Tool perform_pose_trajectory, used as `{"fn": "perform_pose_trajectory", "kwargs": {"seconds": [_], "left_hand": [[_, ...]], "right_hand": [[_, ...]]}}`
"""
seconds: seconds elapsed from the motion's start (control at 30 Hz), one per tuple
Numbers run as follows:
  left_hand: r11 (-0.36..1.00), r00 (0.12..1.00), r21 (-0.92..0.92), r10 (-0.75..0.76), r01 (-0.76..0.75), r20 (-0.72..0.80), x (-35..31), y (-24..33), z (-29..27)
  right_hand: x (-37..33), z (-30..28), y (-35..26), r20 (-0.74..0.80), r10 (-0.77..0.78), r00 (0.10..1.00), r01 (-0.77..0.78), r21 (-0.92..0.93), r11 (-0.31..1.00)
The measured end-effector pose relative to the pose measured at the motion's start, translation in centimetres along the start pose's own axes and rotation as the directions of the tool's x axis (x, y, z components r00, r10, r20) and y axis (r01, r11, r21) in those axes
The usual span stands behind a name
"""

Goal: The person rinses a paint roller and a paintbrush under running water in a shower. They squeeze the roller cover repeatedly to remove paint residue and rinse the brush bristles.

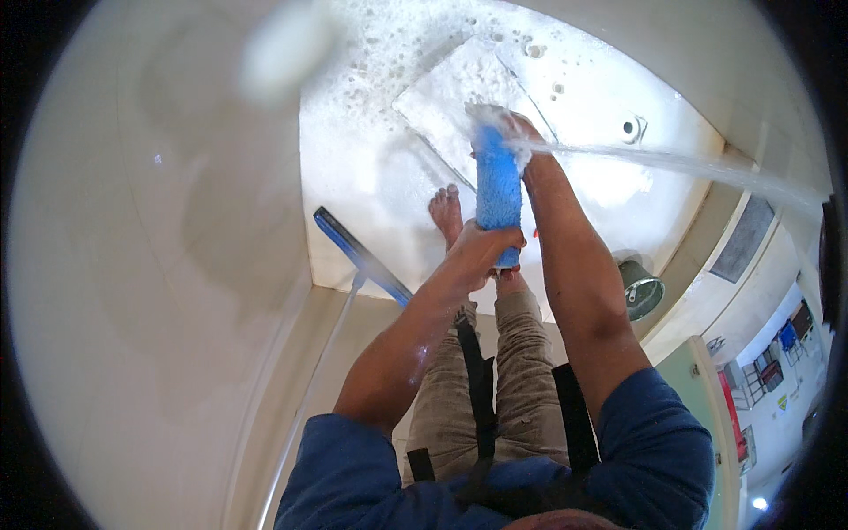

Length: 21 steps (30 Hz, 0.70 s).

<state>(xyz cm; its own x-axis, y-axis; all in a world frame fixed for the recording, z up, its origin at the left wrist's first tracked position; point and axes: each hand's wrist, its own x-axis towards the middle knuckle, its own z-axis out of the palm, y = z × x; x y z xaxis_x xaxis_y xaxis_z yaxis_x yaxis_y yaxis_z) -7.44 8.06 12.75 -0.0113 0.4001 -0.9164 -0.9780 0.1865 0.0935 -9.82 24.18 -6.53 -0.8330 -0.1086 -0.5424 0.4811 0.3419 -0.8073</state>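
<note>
A blue fluffy, roller-shaped pad [499, 190] is held lengthwise in front of me. My left hand [484, 247] is closed around its near end. At the far end, my right hand [523, 132] grips it, its fingers partly hidden by spray and white suds. A stream of water [654, 161] comes in from the right and strikes the pad near that hand. Below lies a flat square panel [437, 97] covered in thick foam, on a wet white floor [371, 177] strewn with bubbles.
A long-handled floor squeegee [362, 256] with a blue and black head leans at the left. To the right are a metal bucket [640, 290] and a round drain fitting [630, 129]. Pale walls curve around; a greenish door panel [705, 415] stands lower right. My bare foot [447, 210] shows.
</note>
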Motion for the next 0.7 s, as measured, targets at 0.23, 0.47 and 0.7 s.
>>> {"fn": "perform_pose_trajectory", "kwargs": {"seconds": [0.23,0.47,0.7], "left_hand": [[0.875,0.951,0.482,0.188,-0.048,-0.246,4.2,-2.1,-1.7],[0.662,0.872,0.744,0.415,-0.093,-0.261,6.1,-1.9,-5.1],[0.997,0.991,0.033,0.074,-0.071,-0.110,3.3,-1.0,-5.1]], "right_hand": [[-3.2,2.4,-7.7,-0.170,0.374,0.912,-0.379,0.000,0.925],[-6.2,5.4,-9.4,-0.072,0.534,0.842,-0.509,0.220,0.832],[-2.2,5.3,-6.8,0.150,0.579,0.802,-0.554,0.552,0.624]]}}
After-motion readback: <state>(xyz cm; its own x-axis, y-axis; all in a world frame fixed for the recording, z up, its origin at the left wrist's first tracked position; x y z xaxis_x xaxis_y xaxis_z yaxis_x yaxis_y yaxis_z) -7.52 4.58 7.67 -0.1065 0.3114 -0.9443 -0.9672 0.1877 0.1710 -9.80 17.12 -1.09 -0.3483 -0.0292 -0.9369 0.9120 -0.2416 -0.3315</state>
